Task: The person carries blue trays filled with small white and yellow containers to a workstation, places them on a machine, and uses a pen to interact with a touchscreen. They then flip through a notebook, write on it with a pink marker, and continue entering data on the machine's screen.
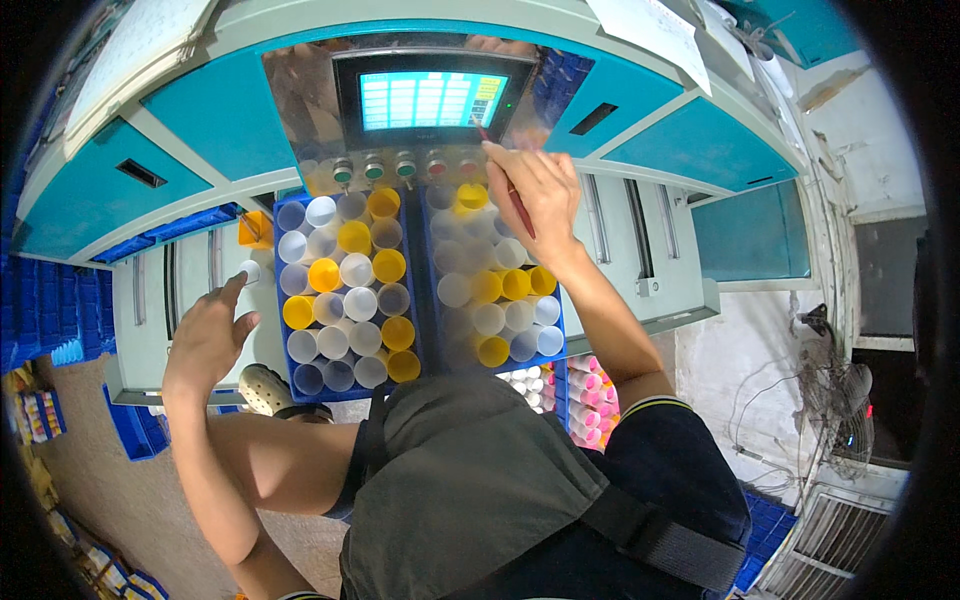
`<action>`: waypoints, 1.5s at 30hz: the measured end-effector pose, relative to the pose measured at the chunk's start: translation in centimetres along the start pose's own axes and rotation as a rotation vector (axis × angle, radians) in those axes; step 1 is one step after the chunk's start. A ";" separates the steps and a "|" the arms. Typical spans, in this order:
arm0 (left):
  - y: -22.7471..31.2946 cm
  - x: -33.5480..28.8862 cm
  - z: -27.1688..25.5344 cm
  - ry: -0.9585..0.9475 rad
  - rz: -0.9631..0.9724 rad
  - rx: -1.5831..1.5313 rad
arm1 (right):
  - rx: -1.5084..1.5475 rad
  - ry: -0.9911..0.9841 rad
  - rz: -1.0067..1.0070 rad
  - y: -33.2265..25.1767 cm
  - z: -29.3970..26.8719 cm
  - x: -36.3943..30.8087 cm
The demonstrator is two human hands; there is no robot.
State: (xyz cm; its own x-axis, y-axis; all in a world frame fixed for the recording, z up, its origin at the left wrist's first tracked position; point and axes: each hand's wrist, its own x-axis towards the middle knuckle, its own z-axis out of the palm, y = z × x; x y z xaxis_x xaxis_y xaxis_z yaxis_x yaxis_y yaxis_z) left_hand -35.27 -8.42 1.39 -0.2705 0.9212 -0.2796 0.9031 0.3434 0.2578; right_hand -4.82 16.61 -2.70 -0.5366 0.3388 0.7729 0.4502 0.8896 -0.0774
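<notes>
My right hand (540, 195) is closed around a slim dark-red pen (520, 212), whose tip reaches up to the lower right of a lit touch screen (430, 100). Off to the left, my left hand (205, 345) is open with its fingers stretched over the pale machine bed. Its fingertips are at a small round white piece (250, 271); whether they touch it I cannot tell. Between my arms stand two blue trays, the left one (340, 396) and the right one (562, 346), filled with upright translucent white and yellow tubes (354, 237). The right tray looks hazy.
Green and red push buttons (405, 168) line the panel under the screen. Teal cabinet doors (215, 110) flank it. Below, a crate holds pink and white tubes (590, 395). My foot in a clog (265, 388) is beside the left tray. A fan (840, 405) stands at right.
</notes>
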 end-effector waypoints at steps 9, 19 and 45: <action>0.0 0.4 -0.2 -0.015 -0.015 -0.042 | 0.101 0.130 -0.088 -1.0 1.8 3.7; -0.2 0.0 -0.1 -0.006 -0.010 0.009 | 0.132 0.063 0.098 -0.8 1.4 -0.3; 0.7 0.9 -0.5 -0.089 -0.081 0.016 | 0.056 0.033 0.095 -0.8 1.8 -0.4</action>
State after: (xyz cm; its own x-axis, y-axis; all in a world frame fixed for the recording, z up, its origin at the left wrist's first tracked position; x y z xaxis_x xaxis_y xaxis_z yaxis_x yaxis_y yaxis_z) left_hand -35.00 -7.29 1.79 -0.3129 0.8704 -0.3801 0.8849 0.4126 0.2164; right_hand -6.23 16.31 -4.13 -0.4695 0.4128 0.7805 0.4565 0.8701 -0.1856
